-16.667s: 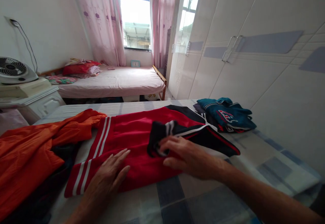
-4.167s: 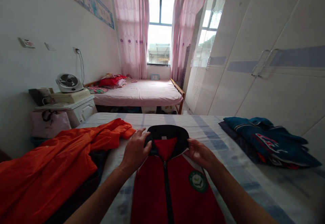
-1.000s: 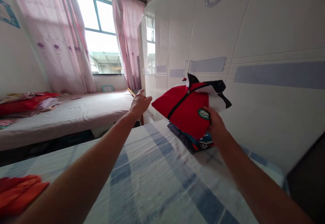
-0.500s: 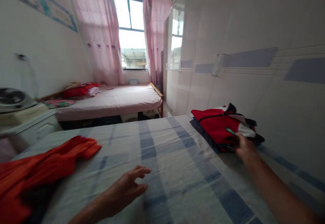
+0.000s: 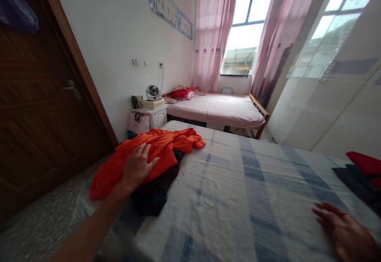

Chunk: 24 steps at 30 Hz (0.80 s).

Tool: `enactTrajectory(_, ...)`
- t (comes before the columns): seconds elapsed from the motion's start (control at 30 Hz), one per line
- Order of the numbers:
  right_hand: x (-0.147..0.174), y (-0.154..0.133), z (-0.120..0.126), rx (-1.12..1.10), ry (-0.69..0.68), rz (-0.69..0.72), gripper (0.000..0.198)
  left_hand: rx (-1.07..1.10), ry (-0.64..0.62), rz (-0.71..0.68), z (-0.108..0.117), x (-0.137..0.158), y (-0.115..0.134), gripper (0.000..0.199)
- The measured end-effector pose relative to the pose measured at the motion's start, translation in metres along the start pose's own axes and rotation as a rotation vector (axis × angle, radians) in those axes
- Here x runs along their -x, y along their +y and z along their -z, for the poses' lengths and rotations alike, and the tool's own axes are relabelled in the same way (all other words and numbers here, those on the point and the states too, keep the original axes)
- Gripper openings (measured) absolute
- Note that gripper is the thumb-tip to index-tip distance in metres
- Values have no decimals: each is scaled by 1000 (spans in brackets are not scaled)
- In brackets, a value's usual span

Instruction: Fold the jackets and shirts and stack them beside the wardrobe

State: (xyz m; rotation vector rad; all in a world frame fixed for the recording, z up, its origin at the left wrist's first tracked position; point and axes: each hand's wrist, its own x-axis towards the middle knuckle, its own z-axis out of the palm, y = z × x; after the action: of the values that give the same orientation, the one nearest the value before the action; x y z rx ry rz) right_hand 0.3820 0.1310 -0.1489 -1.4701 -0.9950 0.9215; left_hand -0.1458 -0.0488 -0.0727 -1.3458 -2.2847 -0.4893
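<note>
An orange garment point(image 5: 160, 145) lies spread at the left side of the bed, partly over a dark garment point(image 5: 156, 192). My left hand point(image 5: 137, 169) is over the orange garment with its fingers apart, holding nothing; whether it touches the cloth I cannot tell. On the right, my right hand point(image 5: 342, 226) hovers low above the checked bed sheet point(image 5: 220, 198), fingers stretched out, with nothing in it. Beyond that hand, at the right edge, sits a folded red garment point(image 5: 364, 165) on top of dark folded clothes point(image 5: 355, 184), partly cut off by the frame.
A second bed point(image 5: 220, 105) with pink bedding stands under the window. Beside it is a white cabinet point(image 5: 159, 115) bearing a small fan point(image 5: 153, 92). A brown door point(image 5: 50, 95) is at the left, and white wardrobes point(image 5: 327, 107) line the right.
The view has swung left. My left hand has moved over to the orange garment. My right hand has come away from the folded red garment.
</note>
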Motion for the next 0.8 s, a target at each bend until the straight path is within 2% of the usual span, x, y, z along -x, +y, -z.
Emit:
enactTrajectory(0.1,17,-5,-8,153,-68,42,42,-25,136,176,12,-3,-9,60)
enactTrajectory(0.17,24,-10,-7,221,-116,46,44,100,81,325,21,-8,-17,58)
enactTrajectory(0.23,28,-17,-5,241,-125,-1,46,261,-20,422,28,-17,-23,46)
enactTrajectory(0.33,33,-27,-7,258,-123,-30,45,435,-37,407,38,-38,-13,33)
enactTrajectory(0.4,36,-32,-11,272,-122,-2,40,567,-5,339,46,-50,16,32)
enactTrajectory(0.5,39,-34,-16,280,-127,41,34,800,15,158,63,-49,88,31)
enactTrajectory(0.57,38,-31,-16,283,-139,65,37,962,-7,-25,74,-30,145,31)
enactTrajectory(0.63,36,-27,-14,289,-143,100,42,1070,-92,-200,82,2,196,35)
enactTrajectory(0.67,35,-24,-13,290,-144,118,43,1107,-184,-321,84,21,218,36)
enactTrajectory(0.7,34,-22,-12,286,-146,131,43,1121,-331,-503,84,40,237,38)
enactTrajectory(0.77,34,-19,-10,260,-160,142,42,1072,-550,-838,80,75,264,34)
enactTrajectory(0.8,34,-17,-9,241,-173,146,42,1039,-626,-951,77,88,272,29)
